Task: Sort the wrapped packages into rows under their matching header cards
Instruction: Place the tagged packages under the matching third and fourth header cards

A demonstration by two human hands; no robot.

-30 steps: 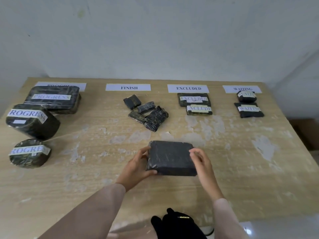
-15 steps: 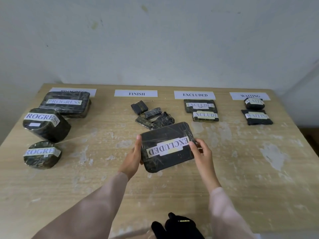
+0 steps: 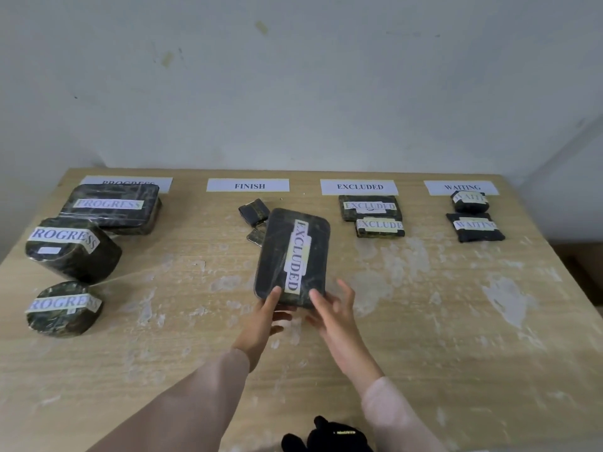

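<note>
A large flat dark package labelled EXCLUDED (image 3: 292,256) is held up on end above the table's middle, its label running top to bottom. My left hand (image 3: 264,316) grips its lower left corner and my right hand (image 3: 332,308) its lower right. It hides most of the small unlabelled packages (image 3: 254,211) under the FINISH card (image 3: 248,185). Two packages (image 3: 370,207) lie under the EXCLUDED card (image 3: 359,186), two (image 3: 474,227) under the WAITING card (image 3: 461,187), and three (image 3: 73,247) under the PROGRESS card (image 3: 127,181).
The wooden table (image 3: 456,305) has worn pale patches and stands against a white wall. A black object (image 3: 326,437) shows at the near edge between my sleeves. The table's right edge drops to a dark floor.
The package was flipped from its plain side to show the EXCLUDED label, then turned from crosswise to upright and lifted farther from me. Both hands shifted to its lower corners.
</note>
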